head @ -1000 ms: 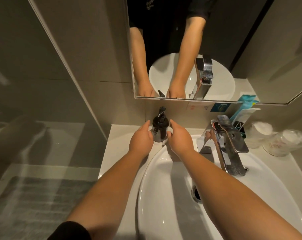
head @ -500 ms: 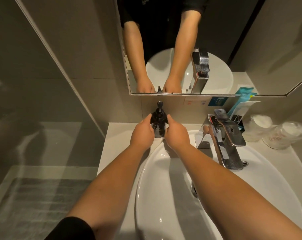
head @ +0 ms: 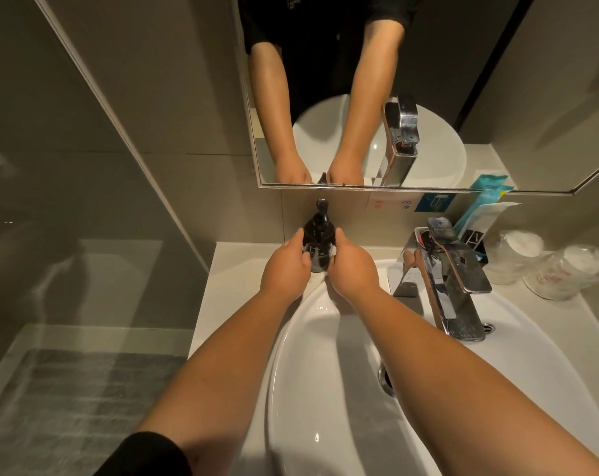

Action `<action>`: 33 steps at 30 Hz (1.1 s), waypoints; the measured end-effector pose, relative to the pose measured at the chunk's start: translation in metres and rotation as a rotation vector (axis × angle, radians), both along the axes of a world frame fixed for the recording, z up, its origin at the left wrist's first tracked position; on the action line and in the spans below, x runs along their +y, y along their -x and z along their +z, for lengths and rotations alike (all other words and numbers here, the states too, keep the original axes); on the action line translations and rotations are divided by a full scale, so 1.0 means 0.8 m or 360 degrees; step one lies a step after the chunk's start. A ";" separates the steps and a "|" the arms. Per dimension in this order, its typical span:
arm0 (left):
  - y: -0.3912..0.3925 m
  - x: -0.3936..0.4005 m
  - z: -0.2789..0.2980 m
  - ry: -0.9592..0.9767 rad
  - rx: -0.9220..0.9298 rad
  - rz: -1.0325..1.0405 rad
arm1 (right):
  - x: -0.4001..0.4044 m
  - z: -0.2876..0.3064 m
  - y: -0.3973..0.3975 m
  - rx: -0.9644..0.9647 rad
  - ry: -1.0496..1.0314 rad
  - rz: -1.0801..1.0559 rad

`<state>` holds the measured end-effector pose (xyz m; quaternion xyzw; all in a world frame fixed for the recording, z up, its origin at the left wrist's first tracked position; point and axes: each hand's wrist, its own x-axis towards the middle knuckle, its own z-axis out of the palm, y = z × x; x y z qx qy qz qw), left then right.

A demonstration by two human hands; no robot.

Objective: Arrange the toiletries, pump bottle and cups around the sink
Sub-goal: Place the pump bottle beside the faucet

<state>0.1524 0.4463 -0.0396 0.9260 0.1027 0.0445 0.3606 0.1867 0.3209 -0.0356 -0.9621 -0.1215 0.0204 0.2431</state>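
A dark pump bottle (head: 319, 235) stands upright on the white counter at the back left of the sink (head: 329, 407), close to the wall. My left hand (head: 284, 269) grips its left side and my right hand (head: 351, 267) grips its right side, hiding the bottle's lower part. Two plastic-wrapped cups (head: 517, 257) (head: 565, 273) lie at the back right of the counter. Teal and white toiletry packets (head: 483, 207) stand behind the tap, leaning on the wall.
A chrome tap (head: 452, 280) rises at the sink's back edge, right of my hands. A mirror (head: 411, 97) hangs above the counter. A glass shower panel (head: 85, 201) and a grey floor mat (head: 68, 407) lie to the left.
Both hands have closed in on the pump bottle, and its nozzle now points toward the wall. The camera has tilted slightly.
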 end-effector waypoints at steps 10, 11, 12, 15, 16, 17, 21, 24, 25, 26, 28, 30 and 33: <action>-0.003 0.004 -0.009 -0.0015 -0.0026 -0.0035 | -0.003 -0.008 -0.004 -0.0107 -0.0063 -0.0017; -0.002 0.004 -0.010 -0.0013 -0.0011 -0.0027 | -0.003 -0.008 -0.004 -0.0109 -0.0071 -0.0027; -0.001 0.004 -0.011 -0.0013 0.0004 -0.0019 | -0.002 -0.008 -0.004 -0.0111 -0.0076 -0.0035; 0.001 0.004 -0.015 -0.0016 0.0014 -0.0006 | -0.002 -0.010 -0.004 -0.0119 -0.0097 -0.0053; 0.001 0.004 -0.016 -0.0015 0.0003 -0.0004 | -0.002 -0.010 -0.003 -0.0121 -0.0104 -0.0055; 0.001 0.004 -0.016 -0.0012 -0.0012 -0.0003 | -0.002 -0.010 -0.003 -0.0124 -0.0107 -0.0055; 0.002 0.003 -0.017 -0.0004 -0.0041 0.0000 | -0.002 -0.009 -0.002 -0.0122 -0.0114 -0.0060; 0.001 0.003 -0.017 -0.0019 -0.0025 -0.0004 | -0.002 -0.008 -0.002 -0.0099 -0.0123 -0.0070; 0.001 0.003 -0.017 -0.0026 -0.0022 -0.0006 | -0.001 -0.008 -0.001 -0.0094 -0.0129 -0.0074; 0.001 0.003 -0.017 -0.0028 -0.0015 -0.0006 | -0.001 -0.007 -0.001 -0.0090 -0.0133 -0.0077; 0.001 0.003 -0.017 -0.0034 0.0001 -0.0003 | -0.001 -0.007 -0.001 -0.0075 -0.0136 -0.0080; 0.001 0.003 -0.017 -0.0050 0.0002 0.0005 | -0.001 -0.006 -0.002 -0.0054 -0.0137 -0.0080; 0.001 0.003 -0.016 -0.0065 -0.0007 -0.0008 | -0.001 -0.004 -0.001 -0.0026 -0.0136 -0.0084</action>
